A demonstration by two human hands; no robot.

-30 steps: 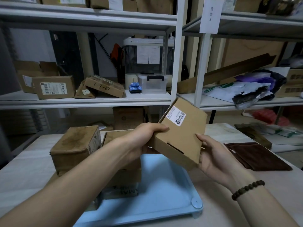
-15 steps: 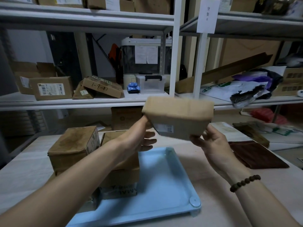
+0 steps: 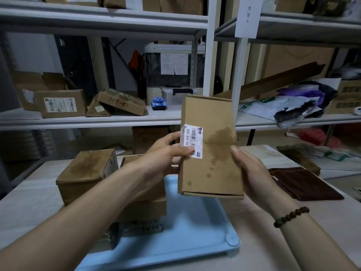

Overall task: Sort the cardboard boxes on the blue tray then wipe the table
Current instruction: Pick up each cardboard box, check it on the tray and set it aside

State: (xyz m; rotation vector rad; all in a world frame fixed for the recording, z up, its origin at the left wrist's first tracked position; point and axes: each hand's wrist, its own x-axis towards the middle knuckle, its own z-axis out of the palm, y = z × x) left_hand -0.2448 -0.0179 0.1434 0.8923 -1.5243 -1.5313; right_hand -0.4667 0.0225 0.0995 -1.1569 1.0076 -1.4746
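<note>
Box (image 3: 210, 149) held up at frame centre, above the blue tray (image 3: 187, 233), long axis running up and down, broad stained face toward the camera, white barcode label (image 3: 191, 140) on its left edge. Left hand (image 3: 166, 153) closed on the left edge, thumb across the label; right hand (image 3: 252, 173) cupped against the right side and lower corner, palm on the cardboard, fingers mostly hidden behind. Both equally near; neither free.

Bare tray floor directly below and toward the lower right of the frame. Left part of the tray taken by a stack of boxes (image 3: 144, 202); a cube-shaped box (image 3: 88, 173) at centre left, though whether on the tray or the table is hidden by the forearm. Likely next: straight down, then laid flat, so the long axis must tip from upright to level, alongside the stack.

Pale table (image 3: 23, 208) under the tray, smooth and bare at lower right. Dark brown cloth (image 3: 304, 182) folded at centre right, well apart from the tray, probably for the wiping. Metal shelves (image 3: 109, 122) behind, crowded with cartons and bags.
</note>
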